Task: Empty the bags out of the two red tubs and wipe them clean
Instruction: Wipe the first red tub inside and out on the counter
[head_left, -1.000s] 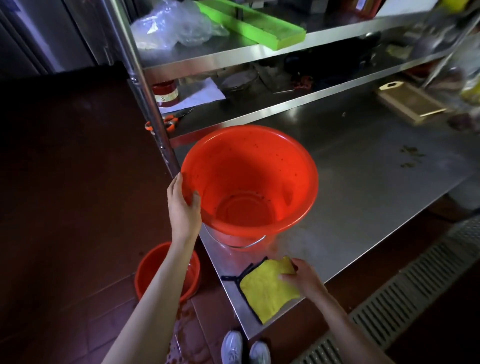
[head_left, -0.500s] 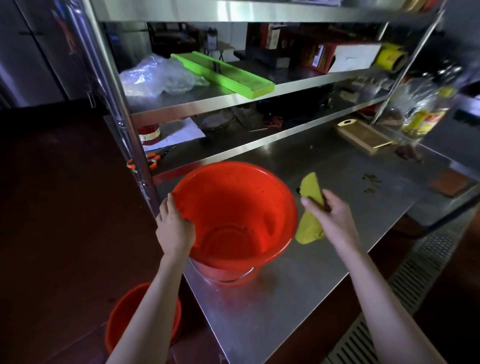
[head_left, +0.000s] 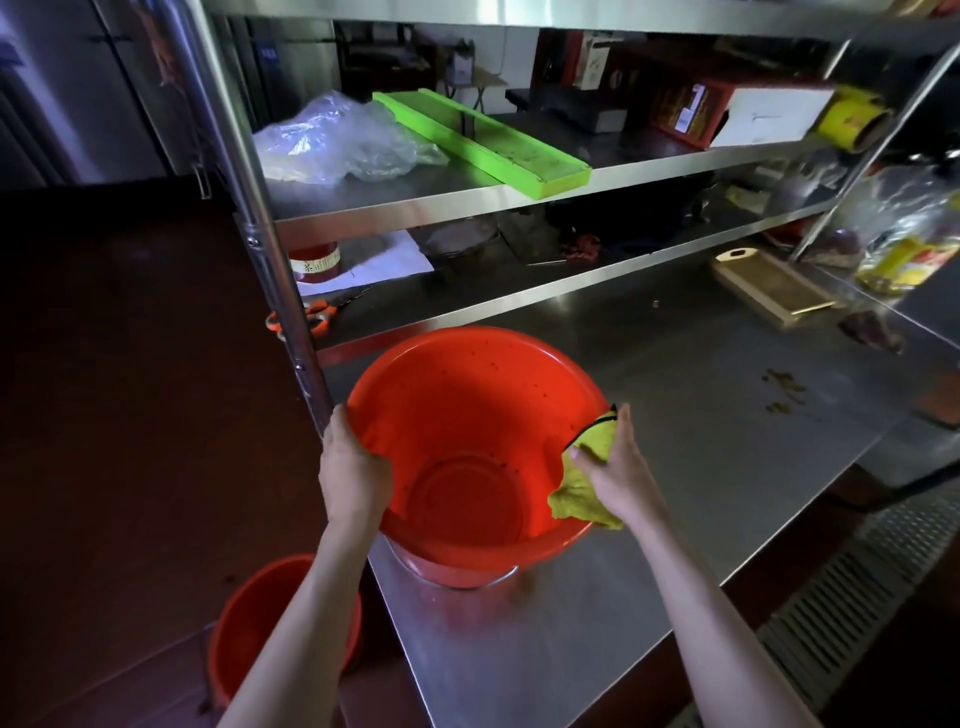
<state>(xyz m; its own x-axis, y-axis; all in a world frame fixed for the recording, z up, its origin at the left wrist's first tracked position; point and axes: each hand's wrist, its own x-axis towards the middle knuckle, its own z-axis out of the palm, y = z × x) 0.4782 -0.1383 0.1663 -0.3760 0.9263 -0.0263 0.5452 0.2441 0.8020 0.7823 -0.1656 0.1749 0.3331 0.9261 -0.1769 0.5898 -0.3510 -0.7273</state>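
Tub (head_left: 467, 415) upright, mouth tilted nearward

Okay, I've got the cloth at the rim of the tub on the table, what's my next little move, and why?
Probably sweep the yellow cloth down the inner wall of the red tub. Dark specks dot that wall, the right hand already presses the cloth over the right rim, and the left hand steadies the opposite rim.

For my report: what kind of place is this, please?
Probably a commercial kitchen's prep area: a stainless steel worktable with steel shelves above it, a wooden cutting board, and a floor drain grate.
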